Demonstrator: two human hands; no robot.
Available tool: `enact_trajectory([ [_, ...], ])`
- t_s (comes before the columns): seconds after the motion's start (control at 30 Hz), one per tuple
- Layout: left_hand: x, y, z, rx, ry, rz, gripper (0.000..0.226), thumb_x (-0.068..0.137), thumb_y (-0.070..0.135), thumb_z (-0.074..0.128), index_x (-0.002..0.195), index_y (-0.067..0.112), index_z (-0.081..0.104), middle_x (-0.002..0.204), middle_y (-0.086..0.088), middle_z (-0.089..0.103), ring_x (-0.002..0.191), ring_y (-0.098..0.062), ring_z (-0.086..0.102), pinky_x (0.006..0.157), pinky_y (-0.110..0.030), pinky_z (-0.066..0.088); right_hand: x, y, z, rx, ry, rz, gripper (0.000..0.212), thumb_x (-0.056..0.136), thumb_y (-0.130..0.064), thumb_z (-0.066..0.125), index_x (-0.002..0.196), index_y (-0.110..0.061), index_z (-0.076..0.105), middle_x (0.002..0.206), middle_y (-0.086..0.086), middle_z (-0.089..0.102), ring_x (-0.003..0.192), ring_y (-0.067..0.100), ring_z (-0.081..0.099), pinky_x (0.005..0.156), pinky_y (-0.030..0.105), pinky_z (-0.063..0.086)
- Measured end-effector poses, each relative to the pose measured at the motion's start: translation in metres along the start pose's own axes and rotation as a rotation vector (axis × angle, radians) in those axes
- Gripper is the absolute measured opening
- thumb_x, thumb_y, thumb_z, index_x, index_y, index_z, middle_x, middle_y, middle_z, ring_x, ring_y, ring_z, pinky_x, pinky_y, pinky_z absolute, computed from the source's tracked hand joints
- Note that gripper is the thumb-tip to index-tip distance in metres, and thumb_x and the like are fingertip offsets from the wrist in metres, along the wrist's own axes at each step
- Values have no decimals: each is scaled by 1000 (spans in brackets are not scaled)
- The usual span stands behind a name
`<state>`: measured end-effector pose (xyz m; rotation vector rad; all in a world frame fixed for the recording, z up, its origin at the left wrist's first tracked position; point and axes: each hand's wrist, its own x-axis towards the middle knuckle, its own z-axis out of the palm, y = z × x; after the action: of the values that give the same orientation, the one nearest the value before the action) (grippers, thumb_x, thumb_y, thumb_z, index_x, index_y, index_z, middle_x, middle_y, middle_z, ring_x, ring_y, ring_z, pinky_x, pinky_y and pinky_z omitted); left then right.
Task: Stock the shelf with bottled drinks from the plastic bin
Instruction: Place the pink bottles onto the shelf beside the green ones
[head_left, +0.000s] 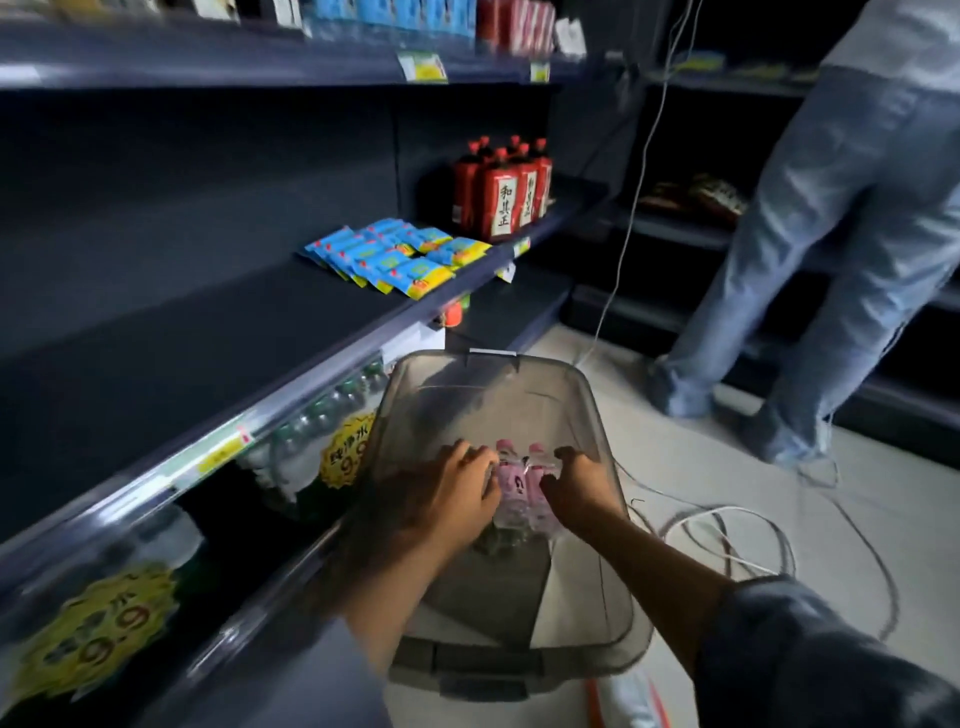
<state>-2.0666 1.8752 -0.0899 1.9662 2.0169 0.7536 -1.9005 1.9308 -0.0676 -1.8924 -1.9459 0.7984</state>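
Both hands reach down into the clear plastic bin (498, 395) on the floor: the left hand (457, 488) and the right hand (576, 480) curl their fingers round pink-labelled bottles (519, 488) standing between them. The dark shelf (208, 332) to the left carries blue snack packets (395, 257) and red-labelled bottles (501, 192). Water bottles (322, 415) fill the tier below. A person in jeans (831, 234) stands near white cables (727, 525).

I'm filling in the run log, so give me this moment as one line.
phase: picking | left hand: on pink-labelled bottles | right hand: on the bottles | place: inside plastic bin | middle shelf: bare in front
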Motion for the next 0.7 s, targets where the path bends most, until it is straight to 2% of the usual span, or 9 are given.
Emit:
enact_trajectory([
  [0.1, 10, -7, 20, 55, -88, -89, 36, 89, 39, 43, 111, 20, 65, 114, -9, 61, 106, -32, 59, 88, -40, 50, 18, 11, 27, -22, -31, 66, 42, 91, -16, 58, 133, -9, 59, 128, 18, 65, 113, 35, 64, 93, 36, 53],
  [0.17, 20, -10, 36, 64, -148, -162, 32, 94, 35, 51, 121, 21, 62, 125, -8, 59, 115, -30, 57, 93, -35, 44, 29, 14, 45, -37, -40, 100, 37, 89, -22, 57, 123, -9, 64, 121, 17, 68, 107, 34, 65, 87, 34, 55],
  [0.27, 37, -11, 64, 24, -195, -273, 37, 92, 39, 57, 127, 25, 58, 129, -9, 58, 118, -32, 56, 96, -37, 46, 56, 30, 83, -35, -61, 136, 36, 86, -34, 54, 116, -18, 65, 113, 12, 68, 96, 29, 66, 79, 32, 55],
  [0.33, 47, -11, 82, 12, -228, -323, 39, 92, 41, 54, 127, 27, 57, 126, -10, 58, 116, -33, 56, 96, -42, 47, 55, 24, 88, -55, -48, 157, 38, 88, -42, 52, 119, -21, 60, 117, 11, 65, 100, 26, 62, 87, 36, 56],
  [0.4, 57, -11, 92, 9, -279, -349, 39, 95, 38, 52, 133, 27, 53, 128, -11, 56, 117, -33, 54, 98, -43, 45, 58, 24, 91, -124, -46, 202, 40, 96, -35, 57, 130, -15, 53, 127, 13, 57, 114, 27, 54, 91, 29, 45],
  [0.5, 70, -15, 101, 49, -308, -357, 37, 99, 34, 48, 136, 27, 50, 128, -11, 57, 117, -33, 56, 93, -41, 47, 73, 29, 100, -205, 10, 215, 44, 98, -32, 57, 136, -11, 49, 132, 14, 55, 122, 30, 47, 101, 36, 41],
  [0.57, 78, -21, 108, 28, -324, -369, 35, 100, 32, 44, 134, 28, 51, 127, -11, 60, 115, -33, 58, 91, -41, 48, 82, 29, 108, -224, -2, 183, 41, 97, -35, 56, 132, -14, 53, 126, 13, 59, 118, 30, 49, 98, 38, 40],
  [0.63, 83, -25, 115, 5, -346, -378, 32, 101, 34, 42, 130, 29, 53, 126, -12, 60, 113, -34, 59, 92, -42, 50, 86, 31, 112, -268, -22, 171, 42, 95, -36, 59, 131, -15, 53, 124, 11, 58, 117, 28, 49, 91, 34, 40],
  [0.7, 82, -27, 123, -14, -344, -392, 33, 103, 35, 38, 132, 27, 52, 128, -13, 57, 114, -35, 57, 94, -42, 48, 88, 35, 114, -326, 0, 179, 49, 92, -37, 66, 132, -12, 51, 127, 12, 56, 121, 28, 46, 96, 33, 43],
])
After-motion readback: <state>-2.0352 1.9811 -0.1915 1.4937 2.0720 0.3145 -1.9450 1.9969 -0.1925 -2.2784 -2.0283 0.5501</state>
